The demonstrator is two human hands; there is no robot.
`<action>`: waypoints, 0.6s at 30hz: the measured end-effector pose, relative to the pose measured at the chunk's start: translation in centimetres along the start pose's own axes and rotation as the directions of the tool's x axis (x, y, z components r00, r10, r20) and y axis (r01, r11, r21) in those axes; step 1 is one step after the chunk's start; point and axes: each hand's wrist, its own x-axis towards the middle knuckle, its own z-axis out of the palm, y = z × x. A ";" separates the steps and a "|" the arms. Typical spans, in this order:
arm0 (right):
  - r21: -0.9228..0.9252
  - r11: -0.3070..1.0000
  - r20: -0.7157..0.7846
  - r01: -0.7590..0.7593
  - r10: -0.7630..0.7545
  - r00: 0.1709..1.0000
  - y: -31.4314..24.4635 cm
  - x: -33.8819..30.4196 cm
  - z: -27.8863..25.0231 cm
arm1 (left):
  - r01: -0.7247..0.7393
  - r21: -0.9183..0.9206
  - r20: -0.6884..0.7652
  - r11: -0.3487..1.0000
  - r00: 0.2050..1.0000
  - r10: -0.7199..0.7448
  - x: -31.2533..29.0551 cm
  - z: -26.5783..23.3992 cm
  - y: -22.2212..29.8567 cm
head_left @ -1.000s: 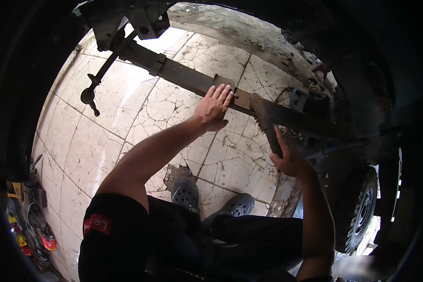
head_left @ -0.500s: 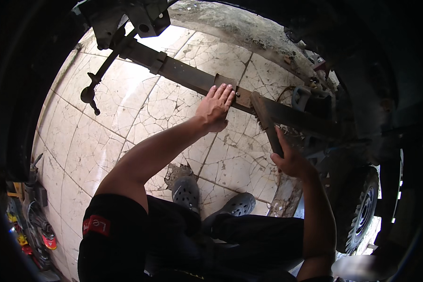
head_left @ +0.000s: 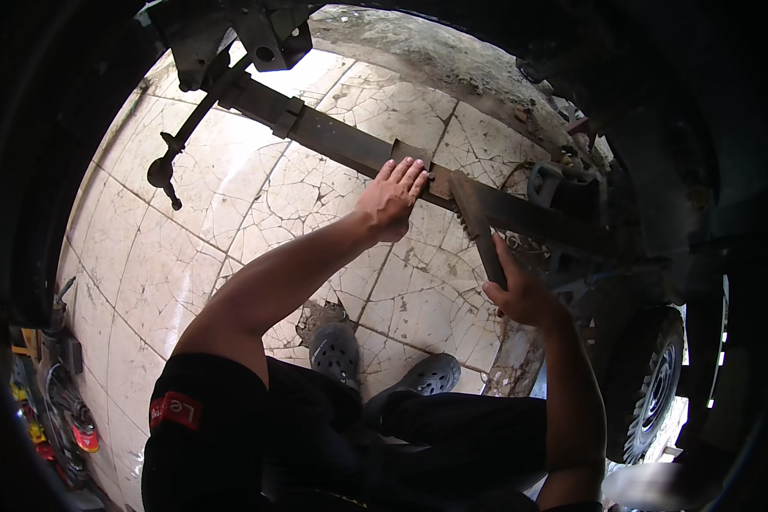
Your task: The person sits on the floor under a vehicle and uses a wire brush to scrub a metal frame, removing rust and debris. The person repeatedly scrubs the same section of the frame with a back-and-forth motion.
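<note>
A long dark metal beam (head_left: 341, 141) crosses in front of me from the upper left to the right. My left hand (head_left: 388, 198) lies on its near side with the fingers stretched out, close to a bracket (head_left: 412, 153) on the beam. A wire brush (head_left: 476, 213) is in my right hand (head_left: 520, 293), whose fingers wrap round the handle. Its head rests against a rusty brown patch (head_left: 440, 182) of the beam, just right of my left hand. Short bristles show along the brush's left side.
A dark rod with a ball-shaped joint (head_left: 160, 172) hangs at the left end of the beam. A tyre (head_left: 657, 388) stands at the lower right. Tools and cables (head_left: 60, 401) lie at the far left. Below is a cracked tile floor (head_left: 256, 200).
My right hand and the wire brush have shifted slightly left along the beam. My left hand keeps almost the same place.
</note>
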 end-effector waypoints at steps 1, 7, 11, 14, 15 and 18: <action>-0.002 0.999 0.020 -0.035 0.035 0.999 -0.9 0.0 -0.2 | 0.016 0.005 0.009 1.000 1.000 -0.016 0.4 0.0 -0.3; -0.077 0.994 -0.063 0.074 -0.079 0.995 2.2 0.3 0.8 | 0.114 -0.021 0.029 0.993 0.993 -0.113 2.1 -1.6 -0.6; 0.102 0.994 0.014 -0.032 0.031 0.999 0.7 -0.2 0.2 | 0.030 -0.010 0.012 0.999 0.999 -0.030 0.0 -0.2 -0.2; 0.042 0.998 0.025 -0.041 0.040 0.999 0.0 -0.1 -0.1 | -0.026 -0.071 -0.032 0.997 0.999 0.024 -0.4 0.1 -0.6; 0.039 0.998 0.030 -0.040 0.038 0.999 -0.2 -0.1 -0.1 | -0.017 -0.074 -0.029 0.997 0.999 0.015 0.0 0.0 -0.9; 0.066 0.997 0.041 -0.048 0.045 0.998 -0.5 0.0 0.0 | 0.040 -0.061 -0.013 0.997 0.999 -0.041 1.2 -0.6 -1.4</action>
